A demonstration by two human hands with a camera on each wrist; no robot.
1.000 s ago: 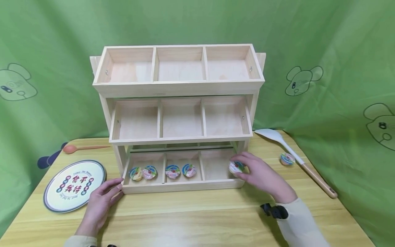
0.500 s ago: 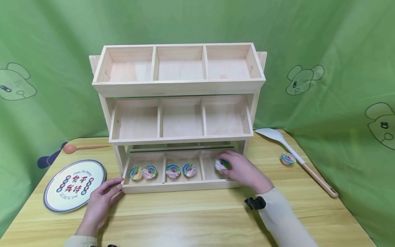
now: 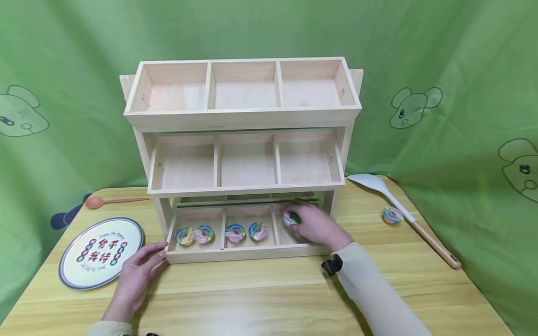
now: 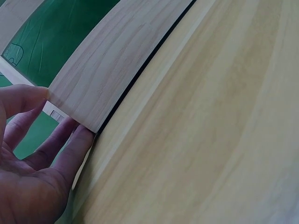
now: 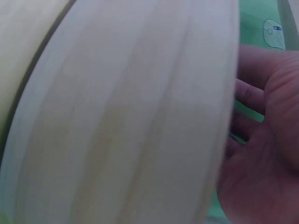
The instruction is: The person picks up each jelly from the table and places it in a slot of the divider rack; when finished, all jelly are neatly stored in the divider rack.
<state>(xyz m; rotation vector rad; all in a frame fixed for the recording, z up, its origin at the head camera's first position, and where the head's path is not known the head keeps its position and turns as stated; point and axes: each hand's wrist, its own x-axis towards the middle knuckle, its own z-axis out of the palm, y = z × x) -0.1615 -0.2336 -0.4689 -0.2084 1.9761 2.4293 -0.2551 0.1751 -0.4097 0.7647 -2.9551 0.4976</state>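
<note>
A small jelly cup (image 3: 291, 218) with a printed foil lid is pinched in my right hand (image 3: 317, 225), low in the right compartment of the bottom tray (image 3: 248, 254). In the right wrist view the tray's front board (image 5: 140, 112) hides the fingertips and the cup. At the tray's left end, my left hand (image 3: 138, 275) touches the corner with fairly straight fingers (image 4: 70, 154). Two jelly cups (image 3: 203, 234) lie in the left compartment. The middle compartment has two more jelly cups (image 3: 258, 231).
Above the bottom tray the wooden rack (image 3: 244, 120) has two more divided tiers. A round plate (image 3: 101, 275) and an orange spoon (image 3: 95, 202) lie at left. On the right, a white ladle (image 3: 392, 200) with a wooden handle lies beside another jelly cup (image 3: 392, 215).
My right hand has carried the jelly cup leftward from the tray's right end, deeper into the right compartment and close to its divider. My left hand stays at the tray's corner.
</note>
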